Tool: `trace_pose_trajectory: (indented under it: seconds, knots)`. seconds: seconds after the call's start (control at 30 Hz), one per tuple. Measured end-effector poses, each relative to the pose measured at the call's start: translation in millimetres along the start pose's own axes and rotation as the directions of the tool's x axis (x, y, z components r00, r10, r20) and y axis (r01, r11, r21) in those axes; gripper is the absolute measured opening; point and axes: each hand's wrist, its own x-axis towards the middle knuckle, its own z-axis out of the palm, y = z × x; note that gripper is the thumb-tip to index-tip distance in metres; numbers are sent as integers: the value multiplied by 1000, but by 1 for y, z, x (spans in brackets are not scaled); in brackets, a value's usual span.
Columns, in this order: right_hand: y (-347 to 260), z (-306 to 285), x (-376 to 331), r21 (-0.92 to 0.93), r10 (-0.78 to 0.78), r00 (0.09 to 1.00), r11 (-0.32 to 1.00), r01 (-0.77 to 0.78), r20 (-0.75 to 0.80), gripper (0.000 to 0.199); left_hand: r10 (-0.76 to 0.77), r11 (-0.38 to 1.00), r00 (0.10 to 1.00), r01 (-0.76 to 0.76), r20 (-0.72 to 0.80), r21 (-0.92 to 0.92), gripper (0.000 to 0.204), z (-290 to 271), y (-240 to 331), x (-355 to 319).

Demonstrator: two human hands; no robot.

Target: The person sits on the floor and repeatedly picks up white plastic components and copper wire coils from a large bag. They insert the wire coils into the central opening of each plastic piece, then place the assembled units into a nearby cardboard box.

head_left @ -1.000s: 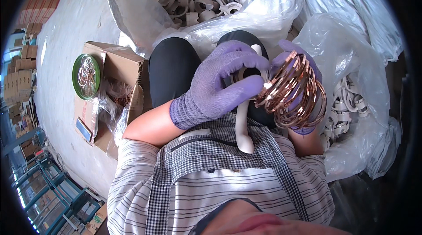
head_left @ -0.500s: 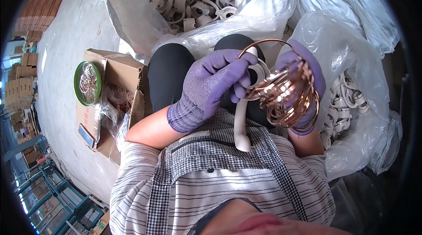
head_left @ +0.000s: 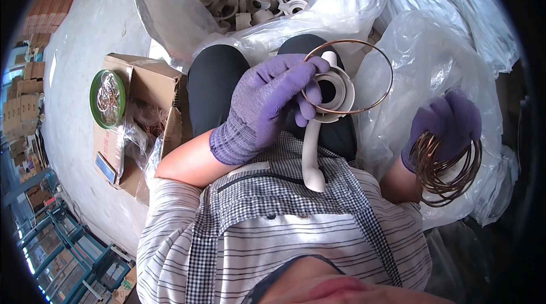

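My left hand [head_left: 272, 96], in a purple knit glove, is closed on a white plastic part [head_left: 344, 94] above my lap. This part has a round stepped collar with a dark opening and a long curved arm pointing down towards my apron. Pinched in the same fingers is one thin copper-coloured wire ring [head_left: 392, 76], wider than the collar, standing out to its right and overlapping it. Off to the right, my right hand [head_left: 449, 119], gloved alike, has its fingers curled with a bundle of copper wire rings [head_left: 430, 162] hanging from it.
A big clear plastic sack [head_left: 165, 14] of similar white parts stands ahead; another plastic bag [head_left: 392, 48] lies to the right. At left, an open cardboard box [head_left: 153, 79] contains bagged wire pieces, with a green round dish [head_left: 92, 99] of rings on it.
My right hand has drawn away to the right and lower with the ring bundle. A single ring stays with the white part in my left hand, which has barely moved.
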Motion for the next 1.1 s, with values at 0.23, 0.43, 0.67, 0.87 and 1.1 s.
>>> trace_pose_trajectory:
  seconds: [0.23,0.43,0.67,0.87,1.1]
  knots:
    - [6,-14,-9,9,72,977,997,-72,-202,40,20,999,1000,-19,14,-34,33,-5,-4,-2]
    - [3,-40,-17,-44,220,975,974,-220,-20,22,40,997,996,-35,79,-66,36,-14,-8,-2]
    - [36,-53,-10,-401,185,920,915,-33,346,11,29,983,994,-9,108,-183,33,-10,-8,-4]
    - [54,-13,-22,-688,3,986,716,-117,-164,39,-200,926,946,268,255,-265,31,-2,-2,-7]
    - [50,4,-30,-880,-56,997,475,-24,-57,40,-528,840,789,539,314,59,41,4,-1,-15]
